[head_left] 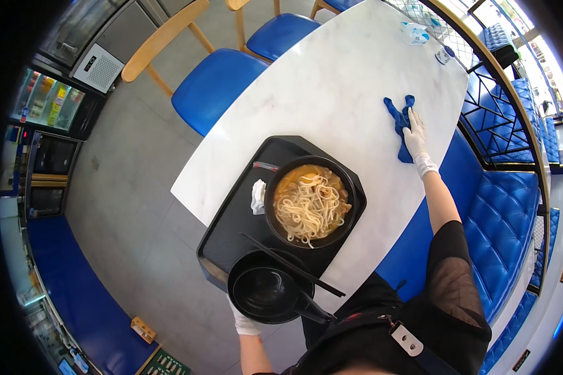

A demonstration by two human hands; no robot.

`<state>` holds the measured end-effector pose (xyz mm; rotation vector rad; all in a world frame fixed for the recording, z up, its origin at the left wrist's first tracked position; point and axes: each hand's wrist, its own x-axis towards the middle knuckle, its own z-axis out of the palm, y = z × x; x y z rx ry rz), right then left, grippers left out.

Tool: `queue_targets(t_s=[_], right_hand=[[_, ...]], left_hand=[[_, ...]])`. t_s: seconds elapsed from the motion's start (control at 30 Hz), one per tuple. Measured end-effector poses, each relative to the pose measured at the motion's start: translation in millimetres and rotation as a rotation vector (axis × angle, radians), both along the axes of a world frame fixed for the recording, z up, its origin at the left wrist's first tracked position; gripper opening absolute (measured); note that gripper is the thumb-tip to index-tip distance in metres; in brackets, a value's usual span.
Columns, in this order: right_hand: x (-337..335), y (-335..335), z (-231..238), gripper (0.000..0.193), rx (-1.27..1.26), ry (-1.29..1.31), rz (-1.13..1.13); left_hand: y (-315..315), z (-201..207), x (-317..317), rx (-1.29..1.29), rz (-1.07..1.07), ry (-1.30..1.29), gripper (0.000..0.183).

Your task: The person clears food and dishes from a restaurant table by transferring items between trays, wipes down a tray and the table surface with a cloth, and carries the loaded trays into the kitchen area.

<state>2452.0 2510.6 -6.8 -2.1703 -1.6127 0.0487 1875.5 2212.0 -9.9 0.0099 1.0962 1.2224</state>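
My right hand (415, 136), in a white glove, presses a crumpled blue cloth (399, 122) against the white marbled table (306, 94). At the lower left my gloved left hand (244, 322) holds the near corner of a black tray (228, 232); its fingers are hidden beneath the tray and a bowl. On the tray stands a large dark bowl (266, 209) of noodles (313, 209) in orange broth. Nearer me sits a smaller black bowl (263, 290) with a black spoon (309, 307) and chopsticks (294, 265) across it. A crumpled tissue (258, 197) and a torn wrapper (266, 166) lie beside the noodle bowl.
Blue chairs with wooden backs (216, 84) line the table's left side. A blue padded bench (494, 219) runs along the right, with a black lattice divider (500, 119) beyond. At the far end are a tissue pack (414, 33) and a small container (445, 55).
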Motion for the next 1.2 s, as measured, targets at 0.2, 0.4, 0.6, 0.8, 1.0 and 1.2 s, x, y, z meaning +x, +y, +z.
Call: queue_targets(t_s=[0.2, 0.4, 0.6, 0.8, 1.0, 1.2], right_hand=[[-0.1, -26.6, 7.9, 0.059, 0.115, -0.106, 0.063], [39.8, -32.6, -29.6, 0.064, -0.053, -0.080, 0.046], [4.0, -22.4, -42.0, 0.067, -0.153, -0.101, 0.116], [-69.4, 12.1, -34.3, 0.070, -0.100, -0.124, 0.347], [-164.8, 42.6, -27.0, 0.073, -0.128, -0.063, 0.594], [-223.7, 16.3, -47.3, 0.047, -0.050, -0.163, 1.029]], left_hand=[[-13.4, -22.2, 11.1, -0.007, 0.072, 0.050, 0.036], [-24.3, -30.7, 31.4, 0.055, 0.014, 0.277, 0.026], [-24.3, -30.6, 40.1, 0.052, 0.000, 0.321, 0.024], [-32.8, -26.7, 35.3, 0.087, 0.085, 0.194, 0.025], [-51.4, -1.8, 42.5, 0.041, 0.220, 0.045, 0.027], [-53.4, 43.4, 29.4, 0.030, 0.330, -0.030, 0.033]])
